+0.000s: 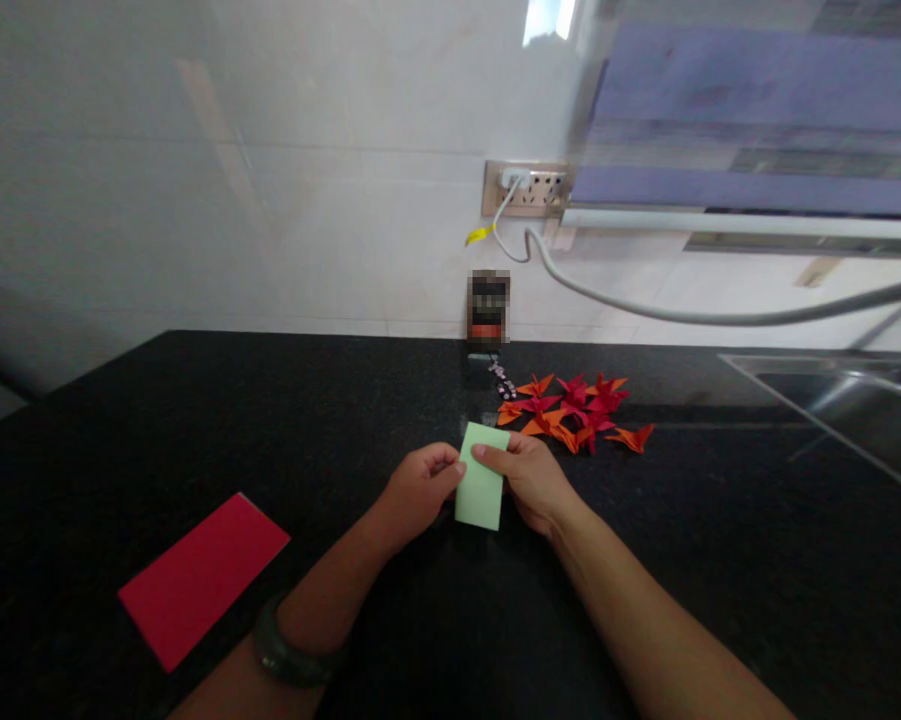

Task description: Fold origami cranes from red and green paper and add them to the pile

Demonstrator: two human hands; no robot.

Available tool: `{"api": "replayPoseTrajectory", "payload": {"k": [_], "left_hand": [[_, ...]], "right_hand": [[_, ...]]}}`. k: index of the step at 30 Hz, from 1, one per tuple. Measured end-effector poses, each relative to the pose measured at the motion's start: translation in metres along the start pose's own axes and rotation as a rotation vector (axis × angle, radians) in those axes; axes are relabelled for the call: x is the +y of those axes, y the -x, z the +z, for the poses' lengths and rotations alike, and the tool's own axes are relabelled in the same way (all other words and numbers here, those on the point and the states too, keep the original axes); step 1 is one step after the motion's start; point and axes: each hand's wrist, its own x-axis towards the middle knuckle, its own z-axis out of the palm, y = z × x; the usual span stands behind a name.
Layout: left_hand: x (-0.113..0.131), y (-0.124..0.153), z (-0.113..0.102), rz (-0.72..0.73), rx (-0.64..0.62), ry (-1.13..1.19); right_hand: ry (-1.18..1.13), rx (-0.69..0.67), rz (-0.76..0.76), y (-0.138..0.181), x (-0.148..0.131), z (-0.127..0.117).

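A pale green piece of paper (481,497), apparently folded into an upright rectangle, is held up above the black counter. My left hand (421,492) pinches its left edge between thumb and fingers. On the other side, my right hand (531,478) grips the upper right part, its thumb lying flat across the front and its fingers partly hidden behind. Just beyond the right hand lie several folded paper cranes (574,412) in red and orange, bunched together on the counter.
A red stack of paper (206,580) lies at the left. Against the tiled wall leans a phone (488,307) with a beaded strap (501,380). A wall socket (525,190) holds a plug with a white cable. A metal sink (840,400) is at the right, below a grey hose (690,318).
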Motion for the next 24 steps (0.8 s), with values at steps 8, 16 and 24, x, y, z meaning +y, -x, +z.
{"api": "replayPoseTrajectory", "payload": {"k": [8,16,24], "left_hand": [[-0.001,0.002,0.002,0.022,-0.021,-0.236],[-0.009,-0.004,0.002,0.059,0.014,0.020],[-0.008,-0.006,0.002,0.010,0.261,0.188]], "right_hand": [[-0.195,0.304,-0.204,-0.009,-0.009,-0.009],[0.069,0.006,-0.049,0.003,-0.001,0.000],[0.303,-0.063,-0.073,0.003,0.009,0.005]]}}
